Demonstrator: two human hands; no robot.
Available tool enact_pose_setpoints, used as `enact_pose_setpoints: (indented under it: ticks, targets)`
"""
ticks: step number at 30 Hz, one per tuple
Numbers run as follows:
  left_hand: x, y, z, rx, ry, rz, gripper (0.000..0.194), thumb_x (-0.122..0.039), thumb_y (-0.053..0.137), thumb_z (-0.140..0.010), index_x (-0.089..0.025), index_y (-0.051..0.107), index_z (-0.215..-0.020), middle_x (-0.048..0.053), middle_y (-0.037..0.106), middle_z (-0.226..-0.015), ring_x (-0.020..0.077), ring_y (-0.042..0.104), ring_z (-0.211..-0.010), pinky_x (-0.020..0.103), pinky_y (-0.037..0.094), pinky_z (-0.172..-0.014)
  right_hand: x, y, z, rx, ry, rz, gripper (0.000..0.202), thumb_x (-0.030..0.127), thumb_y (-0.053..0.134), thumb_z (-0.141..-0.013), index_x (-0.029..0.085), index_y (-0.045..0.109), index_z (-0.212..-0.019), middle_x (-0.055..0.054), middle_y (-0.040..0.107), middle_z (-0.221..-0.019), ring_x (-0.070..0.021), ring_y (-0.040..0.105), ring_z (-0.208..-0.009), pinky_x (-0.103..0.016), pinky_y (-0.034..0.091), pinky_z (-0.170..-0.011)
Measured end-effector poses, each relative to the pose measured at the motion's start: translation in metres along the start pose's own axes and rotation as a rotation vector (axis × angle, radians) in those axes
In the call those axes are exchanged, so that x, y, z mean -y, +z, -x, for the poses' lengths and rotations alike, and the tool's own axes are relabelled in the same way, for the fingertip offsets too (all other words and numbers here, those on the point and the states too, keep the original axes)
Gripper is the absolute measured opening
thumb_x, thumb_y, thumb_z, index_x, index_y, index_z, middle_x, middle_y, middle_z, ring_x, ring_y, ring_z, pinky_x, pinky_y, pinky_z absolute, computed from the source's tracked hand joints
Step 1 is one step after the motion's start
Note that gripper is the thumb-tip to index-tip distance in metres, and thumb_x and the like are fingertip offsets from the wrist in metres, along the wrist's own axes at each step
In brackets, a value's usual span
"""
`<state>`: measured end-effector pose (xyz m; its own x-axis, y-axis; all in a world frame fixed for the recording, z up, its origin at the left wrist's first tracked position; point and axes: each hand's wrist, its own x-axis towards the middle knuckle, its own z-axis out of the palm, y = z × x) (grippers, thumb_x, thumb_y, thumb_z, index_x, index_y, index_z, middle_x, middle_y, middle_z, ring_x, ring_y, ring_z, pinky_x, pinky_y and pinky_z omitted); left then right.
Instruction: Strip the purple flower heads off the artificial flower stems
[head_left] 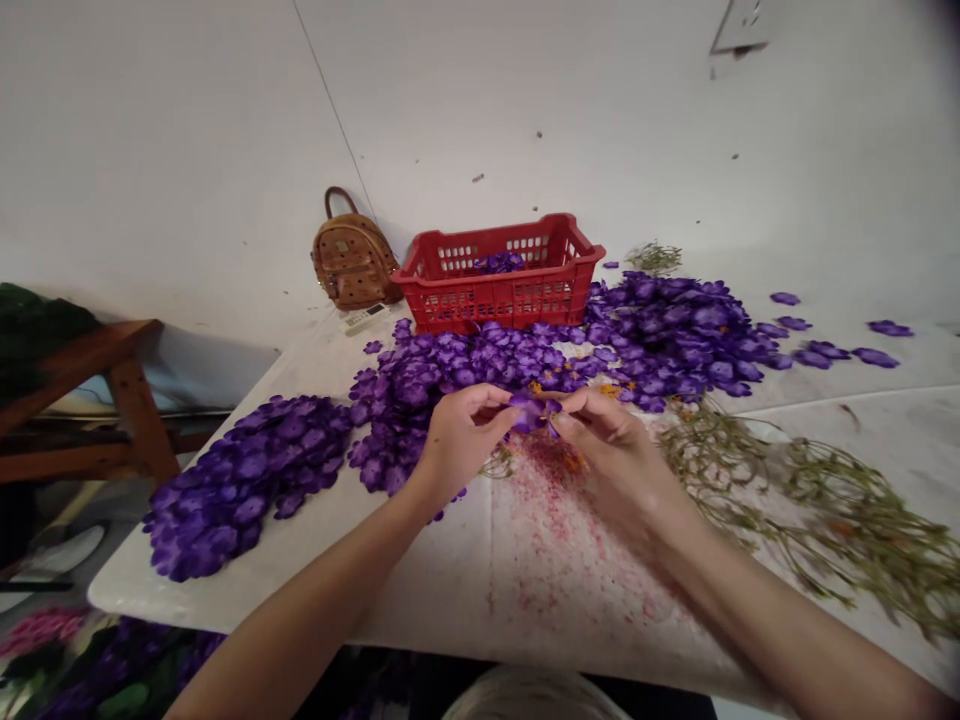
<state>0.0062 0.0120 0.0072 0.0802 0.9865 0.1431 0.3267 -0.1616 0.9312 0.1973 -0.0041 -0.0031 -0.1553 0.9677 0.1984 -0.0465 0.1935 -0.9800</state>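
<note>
Near the middle of the table, my left hand (466,432) pinches a purple flower (528,411) between thumb and fingertips. My right hand (611,445) meets it from the other side, thumb and forefinger closed on the same small bunch of petals. Behind and around my hands lie purple blossoms (420,375) in a wide heap, with small orange bits (615,390) among them. Pink-red specks (551,500) are scattered on the table below the flower.
A red basket (491,300) holding some purple blossoms stands behind, beside a brown backpack (352,260). Purple piles lie left (247,480) and right (682,335). Green stems (825,500) spread at the right. The white table's (420,600) front edge is near me.
</note>
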Motion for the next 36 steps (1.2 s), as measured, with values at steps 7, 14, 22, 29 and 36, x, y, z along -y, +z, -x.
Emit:
enact_pose_setpoints:
  ticks: [7,14,22,29,36]
  targets:
    - [-0.001,0.011,0.002,0.045,-0.168,0.179,0.012,-0.031,0.074,-0.082,-0.021,0.071,-0.078,0.002,0.074,-0.072,0.0158,0.07,-0.064,0.028,0.058,-0.063,-0.005,0.003,-0.006,-0.016,-0.053,0.121,0.017,0.032,0.062,-0.088,0.023,0.056,-0.075,0.002,0.051,-0.073,-0.0163,0.047,-0.07,-0.03,0.037,-0.068]
    - [0.0,0.014,0.004,0.102,-0.197,0.23,0.015,-0.035,0.077,-0.081,-0.021,0.071,-0.079,0.004,0.077,-0.078,0.0162,0.071,-0.067,0.029,0.061,-0.066,-0.007,0.002,-0.006,-0.07,-0.019,0.198,0.018,0.035,0.059,-0.089,0.023,0.054,-0.077,0.001,0.053,-0.072,-0.0167,0.049,-0.069,-0.032,0.038,-0.067]
    - [0.001,0.016,0.005,0.121,-0.139,0.253,0.012,-0.031,0.076,-0.079,-0.021,0.069,-0.079,0.004,0.076,-0.078,0.0147,0.069,-0.066,0.028,0.059,-0.065,-0.006,0.003,-0.006,-0.069,-0.028,0.226,0.017,0.033,0.059,-0.089,0.023,0.056,-0.075,0.001,0.053,-0.072,-0.0168,0.048,-0.068,-0.032,0.036,-0.066]
    - [-0.001,0.016,0.008,0.099,-0.074,0.325,0.025,-0.039,0.065,-0.09,-0.016,0.073,-0.089,0.005,0.074,-0.079,0.0122,0.066,-0.065,0.024,0.055,-0.064,-0.009,0.001,-0.007,-0.012,0.04,-0.014,0.021,0.037,0.067,-0.087,0.022,0.057,-0.076,0.003,0.051,-0.071,-0.0153,0.044,-0.068,-0.031,0.034,-0.065]
    - [0.0,0.021,0.014,0.006,0.018,0.164,0.01,-0.025,0.069,-0.083,-0.017,0.075,-0.087,0.004,0.076,-0.086,0.014,0.068,-0.074,0.024,0.053,-0.069,-0.004,0.003,-0.005,-0.002,0.172,-0.225,0.027,0.04,0.075,-0.08,0.022,0.056,-0.071,0.003,0.05,-0.07,-0.0148,0.044,-0.069,-0.031,0.035,-0.066]
